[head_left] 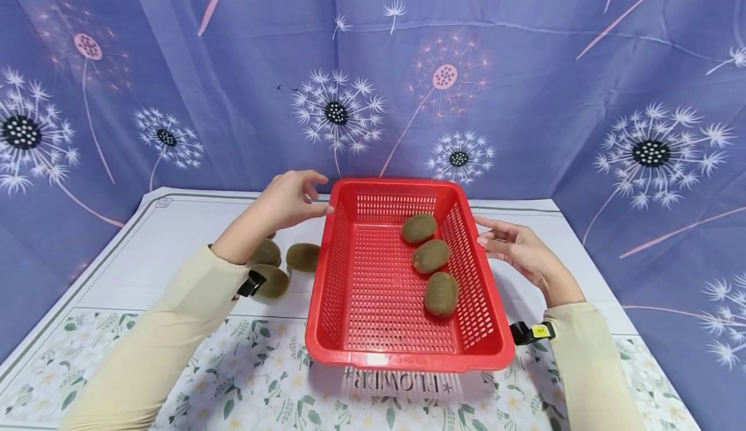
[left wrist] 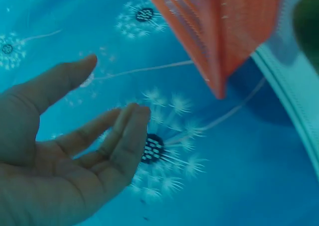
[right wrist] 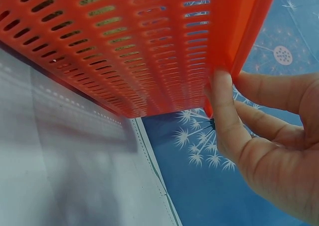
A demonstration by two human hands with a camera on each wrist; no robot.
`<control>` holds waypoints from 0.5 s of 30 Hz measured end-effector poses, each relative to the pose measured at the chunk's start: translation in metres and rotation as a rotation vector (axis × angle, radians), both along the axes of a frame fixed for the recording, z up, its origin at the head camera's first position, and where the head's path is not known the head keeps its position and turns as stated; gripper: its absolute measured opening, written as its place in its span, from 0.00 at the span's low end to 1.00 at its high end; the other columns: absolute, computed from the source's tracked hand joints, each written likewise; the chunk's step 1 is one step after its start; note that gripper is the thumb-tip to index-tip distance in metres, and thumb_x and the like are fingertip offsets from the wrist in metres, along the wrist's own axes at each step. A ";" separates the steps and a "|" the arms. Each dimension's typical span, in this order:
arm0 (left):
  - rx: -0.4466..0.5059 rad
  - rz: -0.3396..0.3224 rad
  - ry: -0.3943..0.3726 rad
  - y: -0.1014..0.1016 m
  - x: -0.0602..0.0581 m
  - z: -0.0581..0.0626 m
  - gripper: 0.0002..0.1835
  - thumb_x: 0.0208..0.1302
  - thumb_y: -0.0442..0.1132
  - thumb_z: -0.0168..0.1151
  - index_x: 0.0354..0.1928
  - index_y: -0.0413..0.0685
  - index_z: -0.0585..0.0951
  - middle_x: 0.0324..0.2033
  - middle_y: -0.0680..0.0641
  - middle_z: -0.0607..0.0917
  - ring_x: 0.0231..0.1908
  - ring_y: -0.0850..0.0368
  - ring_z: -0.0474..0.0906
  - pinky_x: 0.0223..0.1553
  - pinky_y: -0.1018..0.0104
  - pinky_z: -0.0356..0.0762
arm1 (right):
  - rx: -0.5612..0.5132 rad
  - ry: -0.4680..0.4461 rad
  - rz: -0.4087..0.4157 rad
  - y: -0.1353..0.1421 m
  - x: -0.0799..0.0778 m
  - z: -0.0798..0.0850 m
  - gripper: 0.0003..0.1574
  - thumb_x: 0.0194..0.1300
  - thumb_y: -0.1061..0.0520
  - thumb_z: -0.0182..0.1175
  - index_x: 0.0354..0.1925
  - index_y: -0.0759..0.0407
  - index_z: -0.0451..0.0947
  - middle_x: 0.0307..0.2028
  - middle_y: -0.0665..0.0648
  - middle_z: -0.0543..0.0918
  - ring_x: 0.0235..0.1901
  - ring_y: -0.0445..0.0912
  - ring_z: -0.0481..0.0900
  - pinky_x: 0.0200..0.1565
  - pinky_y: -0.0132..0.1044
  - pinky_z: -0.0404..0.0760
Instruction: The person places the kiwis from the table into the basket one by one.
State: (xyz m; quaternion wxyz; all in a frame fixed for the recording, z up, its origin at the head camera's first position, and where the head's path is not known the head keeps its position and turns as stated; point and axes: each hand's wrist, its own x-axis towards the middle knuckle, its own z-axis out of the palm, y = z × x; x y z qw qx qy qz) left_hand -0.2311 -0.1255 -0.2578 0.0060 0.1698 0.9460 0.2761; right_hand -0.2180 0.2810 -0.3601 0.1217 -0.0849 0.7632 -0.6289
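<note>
red perforated basket (head_left: 381, 276) is between the hands. right hand (head_left: 521, 253) pinches basket's right rim between thumb and fingers. left hand (head_left: 291, 199) just off basket's left rim, fingers loosely bent, thumb apart, nothing held. three kiwifruit (head_left: 431, 256) inside basket, in a row by its right wall. loose kiwifruit (head_left: 302, 257) on tablecloth (head_left: 140, 276) left of basket, some partly behind left sleeve (head_left: 169, 327).

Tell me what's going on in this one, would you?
A person has both hands at a red plastic basket. The right hand pinches its right rim between thumb and fingers, while the left hand is open beside the left rim, with a gap showing in the left wrist view. Three brown kiwifruit lie inside along the right side, and loose kiwifruit sit outside to the left, partly hidden by the left arm.
</note>
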 end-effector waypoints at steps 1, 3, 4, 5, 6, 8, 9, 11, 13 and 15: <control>-0.006 0.022 0.004 -0.004 0.001 -0.004 0.30 0.56 0.41 0.69 0.59 0.35 0.75 0.38 0.38 0.83 0.38 0.46 0.79 0.40 0.54 0.76 | -0.001 0.000 0.000 0.000 0.000 0.000 0.39 0.68 0.60 0.58 0.71 0.68 0.55 0.41 0.53 0.79 0.41 0.40 0.82 0.46 0.35 0.81; -0.019 0.063 0.009 -0.009 0.002 -0.012 0.30 0.58 0.42 0.68 0.59 0.31 0.74 0.39 0.36 0.83 0.39 0.44 0.78 0.41 0.53 0.75 | -0.001 -0.003 0.001 0.000 0.000 0.000 0.39 0.68 0.60 0.59 0.71 0.68 0.55 0.41 0.53 0.78 0.41 0.40 0.82 0.47 0.35 0.80; -0.030 0.082 0.008 -0.011 0.003 -0.016 0.30 0.58 0.42 0.67 0.59 0.30 0.73 0.40 0.34 0.82 0.39 0.42 0.78 0.41 0.52 0.75 | -0.001 -0.003 0.002 0.000 0.000 0.000 0.39 0.68 0.60 0.58 0.71 0.68 0.55 0.41 0.53 0.78 0.41 0.40 0.82 0.47 0.35 0.80; -0.045 0.103 0.009 -0.013 0.004 -0.021 0.31 0.59 0.43 0.67 0.58 0.28 0.73 0.40 0.33 0.82 0.41 0.41 0.78 0.43 0.51 0.75 | 0.000 -0.003 0.002 0.000 0.000 0.000 0.39 0.68 0.60 0.58 0.71 0.68 0.55 0.41 0.53 0.78 0.41 0.40 0.82 0.47 0.36 0.80; -0.059 0.120 0.006 -0.014 0.005 -0.025 0.31 0.60 0.43 0.66 0.58 0.27 0.73 0.41 0.32 0.82 0.42 0.40 0.78 0.44 0.50 0.75 | 0.000 -0.003 0.002 0.000 0.000 0.001 0.39 0.68 0.60 0.58 0.71 0.68 0.55 0.41 0.53 0.78 0.41 0.40 0.82 0.47 0.36 0.80; -0.087 0.144 0.007 -0.016 0.006 -0.035 0.31 0.60 0.44 0.65 0.57 0.24 0.72 0.43 0.30 0.81 0.45 0.37 0.78 0.47 0.48 0.75 | 0.001 -0.002 0.000 0.000 0.000 0.001 0.39 0.68 0.60 0.58 0.71 0.68 0.55 0.41 0.53 0.78 0.41 0.40 0.82 0.47 0.35 0.80; -0.101 0.150 0.011 -0.016 0.007 -0.040 0.31 0.60 0.45 0.65 0.56 0.23 0.73 0.44 0.29 0.81 0.47 0.36 0.77 0.49 0.47 0.74 | -0.002 -0.002 -0.002 -0.001 0.001 0.001 0.39 0.68 0.60 0.58 0.71 0.68 0.55 0.41 0.53 0.78 0.41 0.40 0.82 0.47 0.35 0.80; -0.134 0.156 0.019 -0.017 0.007 -0.051 0.28 0.60 0.45 0.65 0.49 0.22 0.76 0.41 0.29 0.81 0.45 0.35 0.78 0.47 0.47 0.75 | -0.004 -0.004 -0.005 -0.001 0.001 0.002 0.39 0.68 0.60 0.58 0.71 0.68 0.55 0.41 0.53 0.78 0.40 0.40 0.82 0.46 0.34 0.80; -0.169 0.155 0.021 -0.016 0.008 -0.061 0.23 0.59 0.45 0.66 0.37 0.25 0.78 0.33 0.31 0.81 0.37 0.37 0.78 0.42 0.49 0.76 | -0.007 -0.007 -0.006 -0.001 0.001 0.002 0.39 0.68 0.60 0.58 0.71 0.68 0.55 0.41 0.53 0.78 0.40 0.40 0.82 0.46 0.34 0.81; -0.208 0.151 0.019 -0.016 0.008 -0.070 0.20 0.57 0.46 0.66 0.25 0.32 0.76 0.25 0.36 0.79 0.29 0.42 0.76 0.36 0.51 0.76 | -0.008 -0.008 -0.004 -0.001 0.001 0.002 0.39 0.68 0.60 0.58 0.71 0.68 0.55 0.41 0.53 0.78 0.41 0.40 0.82 0.46 0.34 0.81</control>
